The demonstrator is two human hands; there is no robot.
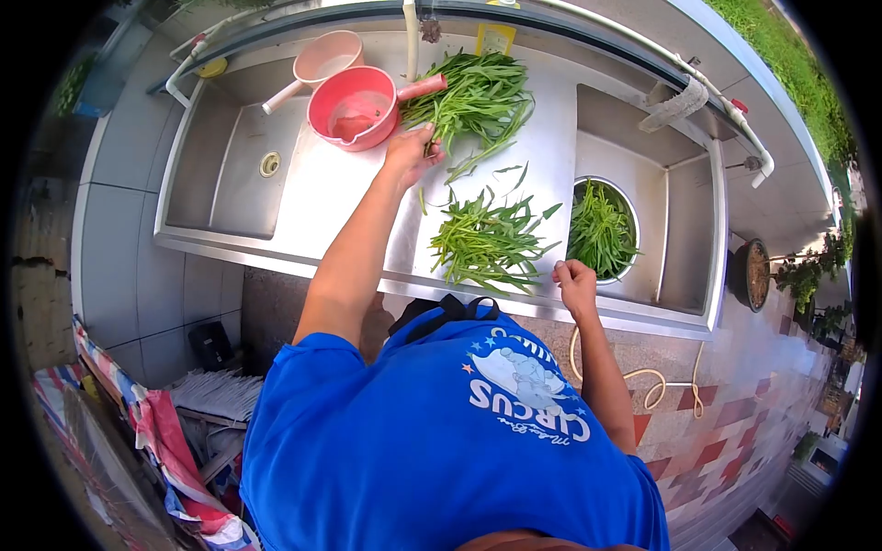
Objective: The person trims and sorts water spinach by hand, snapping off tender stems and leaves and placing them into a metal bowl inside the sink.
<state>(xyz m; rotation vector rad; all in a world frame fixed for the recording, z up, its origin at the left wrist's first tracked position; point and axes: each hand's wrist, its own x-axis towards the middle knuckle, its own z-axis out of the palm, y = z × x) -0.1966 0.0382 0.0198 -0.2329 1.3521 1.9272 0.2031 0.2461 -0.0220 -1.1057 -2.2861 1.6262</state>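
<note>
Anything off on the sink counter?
Just minor mess: a few loose leaves lie on the steel counter between the far pile of greens and the near pile, outside either heap. No clear spill or damage visible.

Bare tabletop (326,207) lay open left of centre, between the left basin (241,174) and the left forearm (354,234), but the red dipper (354,108) closed its upper end. Right of the upper leaf pile (482,96), a free stretch reached the right basin (655,248); the lower leaf heap (487,241) narrowed it below, and a bowl (634,220) blocked that basin's left side.
</note>
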